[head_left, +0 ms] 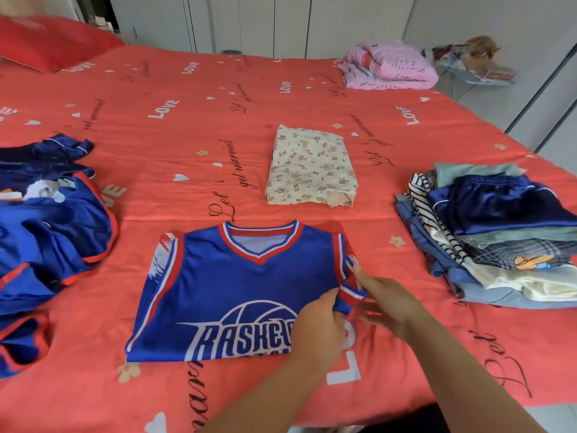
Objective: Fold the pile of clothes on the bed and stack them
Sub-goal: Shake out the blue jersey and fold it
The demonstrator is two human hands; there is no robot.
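Person folding laundry on a red printed bedspread [187, 120]. A blue basketball jersey w/ red-and-white trim [231, 295] is lying flat, front up, near the bed's front edge, its bottom seemingly folded under. The left hand [318, 326] is pinching fabric at the jersey's R side. The right hand [384, 301], fingers straight & blurred, is touching the armhole edge beside it. Step: prob. folding that side inward. Next: fold the L side to match, then move it to the folded stack of mixed clothes [499, 239] at R. Crumpled blue garments [53, 232] are waiting at L.
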